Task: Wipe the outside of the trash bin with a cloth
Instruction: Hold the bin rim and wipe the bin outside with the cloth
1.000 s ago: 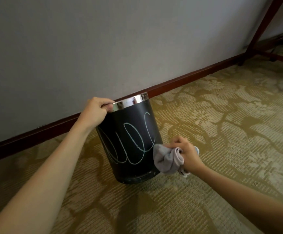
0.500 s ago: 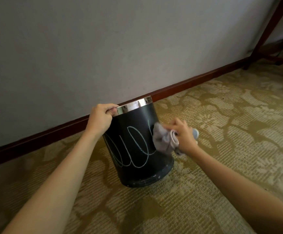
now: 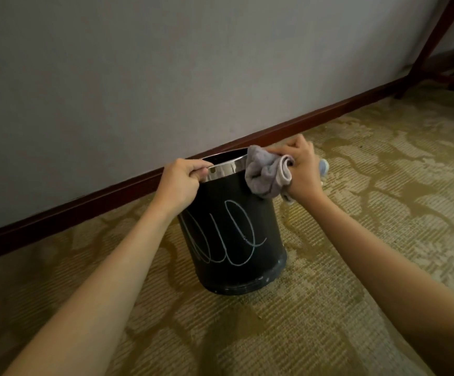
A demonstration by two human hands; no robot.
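Observation:
A black round trash bin (image 3: 234,256) with a shiny metal rim stands on the carpet near the wall. Pale chalk-like loops run across its front. My left hand (image 3: 179,183) grips the rim at its left side. My right hand (image 3: 301,169) holds a bunched grey cloth (image 3: 268,172) pressed against the bin's upper right side, at the rim. The bin's right rim is hidden behind the cloth.
A grey wall with a dark red-brown baseboard (image 3: 85,210) runs diagonally behind the bin. Patterned beige and olive carpet (image 3: 356,240) covers the floor. Dark red furniture legs (image 3: 432,47) stand at the far upper right.
My right hand has carried the cloth up the bin's right side from near the bottom to the rim. The rightmost chalk loop is gone. My left hand keeps its grip on the rim.

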